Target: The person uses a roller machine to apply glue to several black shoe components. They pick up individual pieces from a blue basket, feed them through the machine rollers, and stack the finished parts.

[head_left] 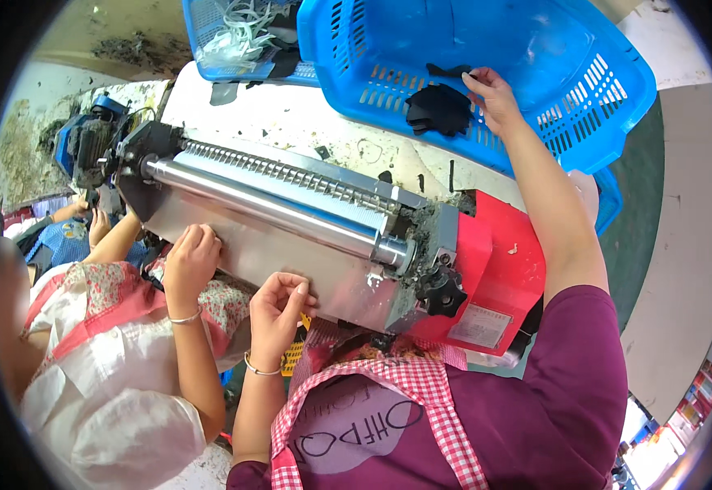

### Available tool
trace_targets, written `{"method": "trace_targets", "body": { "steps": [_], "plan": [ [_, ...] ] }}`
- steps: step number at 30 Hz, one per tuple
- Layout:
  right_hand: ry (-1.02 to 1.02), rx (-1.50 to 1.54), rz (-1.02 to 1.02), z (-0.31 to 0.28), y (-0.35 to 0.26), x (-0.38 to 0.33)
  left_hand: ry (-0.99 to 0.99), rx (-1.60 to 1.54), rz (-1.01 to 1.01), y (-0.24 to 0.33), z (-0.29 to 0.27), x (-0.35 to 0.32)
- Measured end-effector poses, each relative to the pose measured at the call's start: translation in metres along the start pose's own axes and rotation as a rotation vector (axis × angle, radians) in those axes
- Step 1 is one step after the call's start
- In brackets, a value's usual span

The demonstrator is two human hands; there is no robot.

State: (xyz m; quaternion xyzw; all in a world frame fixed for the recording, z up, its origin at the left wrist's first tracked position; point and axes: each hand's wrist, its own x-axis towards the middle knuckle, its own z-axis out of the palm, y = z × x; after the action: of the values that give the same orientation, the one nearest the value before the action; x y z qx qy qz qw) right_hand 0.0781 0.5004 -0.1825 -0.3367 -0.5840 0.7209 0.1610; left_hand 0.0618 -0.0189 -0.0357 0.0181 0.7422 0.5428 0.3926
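Note:
My right hand (493, 100) reaches into the large blue basket (487, 37), with thumb and fingers pinched at the end of a small flat black piece (449, 71). Just below that piece, a stack of black cut pieces (439, 110) lies against the slotted basket wall. At the front edge of the machine's metal plate (323, 282) is my left hand (278, 318), its fingers curled and the thumb against them. Whatever may be between those fingers is hidden. The machine has a long shiny roller (266, 211), a red end housing (499, 273) and a black star knob (442, 291).
On my left, a co-worker's hand (193, 265) rests on the same metal plate. A second blue basket (209, 61) at the back left holds pale strips (246, 37). Black scraps (322, 152) dot the white tabletop. A motor (86, 147) stands at the machine's far left end.

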Motion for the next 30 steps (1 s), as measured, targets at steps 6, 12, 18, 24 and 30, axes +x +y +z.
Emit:
{"method": "trace_targets", "body": {
  "steps": [6,12,18,24,30],
  "plan": [
    [-0.229,-1.265,-0.597,-0.017,0.044,-0.008,0.018,0.018,0.046,-0.022,-0.006,-0.018],
    [-0.034,-1.053,-0.536,-0.038,-0.052,-0.089,0.038,0.113,0.031,-0.096,-0.033,-0.024],
    [0.219,-0.625,-0.692,0.020,-0.068,-0.324,-0.063,0.499,0.257,-0.188,-0.011,0.011],
    [-0.027,-0.619,-0.389,0.108,0.049,-0.484,-0.070,0.888,0.667,-0.213,0.020,0.026],
    [-0.009,-0.937,-0.513,0.178,0.167,-0.466,-0.102,1.044,0.748,-0.222,0.017,0.029]
  ]
}}
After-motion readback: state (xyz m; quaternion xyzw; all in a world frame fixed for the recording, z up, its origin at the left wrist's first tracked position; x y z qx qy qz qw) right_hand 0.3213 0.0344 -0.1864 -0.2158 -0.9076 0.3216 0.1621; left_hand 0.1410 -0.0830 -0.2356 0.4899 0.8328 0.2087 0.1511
